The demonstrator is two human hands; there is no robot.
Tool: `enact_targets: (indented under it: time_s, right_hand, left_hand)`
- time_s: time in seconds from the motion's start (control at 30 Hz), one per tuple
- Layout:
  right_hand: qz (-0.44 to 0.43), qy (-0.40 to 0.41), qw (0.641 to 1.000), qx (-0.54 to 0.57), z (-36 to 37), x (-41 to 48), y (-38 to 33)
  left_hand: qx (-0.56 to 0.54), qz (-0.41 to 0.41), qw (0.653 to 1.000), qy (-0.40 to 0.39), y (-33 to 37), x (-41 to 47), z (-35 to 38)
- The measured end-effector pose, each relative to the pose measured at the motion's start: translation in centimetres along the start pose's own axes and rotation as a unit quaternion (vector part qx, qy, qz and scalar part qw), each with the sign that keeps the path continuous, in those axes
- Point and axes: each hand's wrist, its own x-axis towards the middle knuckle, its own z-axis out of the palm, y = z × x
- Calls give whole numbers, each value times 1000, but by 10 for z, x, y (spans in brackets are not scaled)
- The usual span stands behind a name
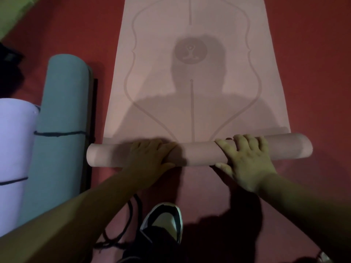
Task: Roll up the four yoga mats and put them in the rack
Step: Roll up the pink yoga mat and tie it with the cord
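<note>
Floor: red floor (303, 54), dimly lit, crossed by a person's shadow.
Far left: lilac mat (13, 141) and grey-green mat (64, 114), rolled, touching, bound with black straps.
Centre: pink mat (190, 103) flat on the floor, near end rolled; printed guide lines and a seated-figure emblem (190, 50).
Left hand (150, 154): fingers curled over the roll.
Shoe (165, 219): black-and-white, near edge.
Right hand (245, 158): fingers gripping the roll.
</note>
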Motion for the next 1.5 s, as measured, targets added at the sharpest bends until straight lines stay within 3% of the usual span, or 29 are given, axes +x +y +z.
enact_targets:
  time_s: [0.07,0.23,0.53,0.63,0.83,0.93,1.1,1.4,1.5]
  right_hand:
    - [-5,-20,1000,-4,-4,9,4]
    - [-11,-85,996,-26,-15,26,10]
    - [-12,-23,999,-25,-4,21,12]
    - [-17,-61,998,-19,-15,32,16]
    - [-20,-124,992,-25,-31,46,17]
    - [-23,-94,995,-32,-25,42,19]
    - [-25,5,999,-22,-7,31,17]
    - [-29,-90,995,-31,-25,55,24]
    - [-34,-72,996,-28,-26,53,25]
  left_hand:
    - [-4,-4,1000,-5,0,4,-4]
    - [28,-6,996,79,14,-12,-4]
    - [26,-2,999,31,1,10,-8]
    - [14,-10,1000,18,-1,15,-11]
    - [52,-5,997,63,4,4,-2]
    - [43,3,996,77,-3,15,-2]
    - [20,23,999,36,-13,28,-12]
    - [70,0,993,92,-3,17,3]
    - [56,11,993,102,-8,24,-1]
